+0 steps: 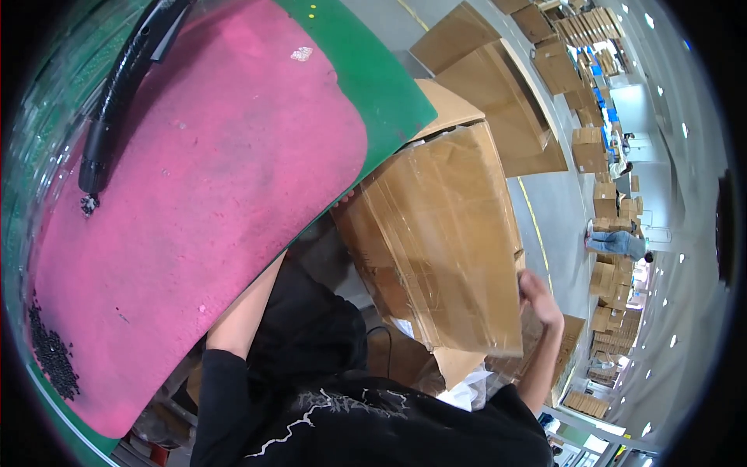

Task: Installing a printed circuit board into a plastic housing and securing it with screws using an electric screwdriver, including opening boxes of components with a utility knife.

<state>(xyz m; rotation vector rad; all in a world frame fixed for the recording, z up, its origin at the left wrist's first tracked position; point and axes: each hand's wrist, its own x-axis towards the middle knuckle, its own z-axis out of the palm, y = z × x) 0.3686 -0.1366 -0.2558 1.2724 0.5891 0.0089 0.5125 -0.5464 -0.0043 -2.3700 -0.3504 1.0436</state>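
Observation:
A large brown cardboard box (443,233) with clear tape across it stands tilted beside the table, in front of me. My left forearm passes under the table edge, and the fingertips of my left hand (343,199) show curled on the box's left edge; the rest of that hand is hidden. On the opposite side, my right hand (540,302) is bent at the box's right edge, its fingers partly behind the cardboard. The lower end of the box looks slightly blurred.
A green table with a pink mat (233,156) fills the left side. On it lie a black tool (117,109) and a heap of small black pieces (53,354). Open cardboard boxes (498,101) stand beyond. A person (618,243) and stacked cartons are farther right.

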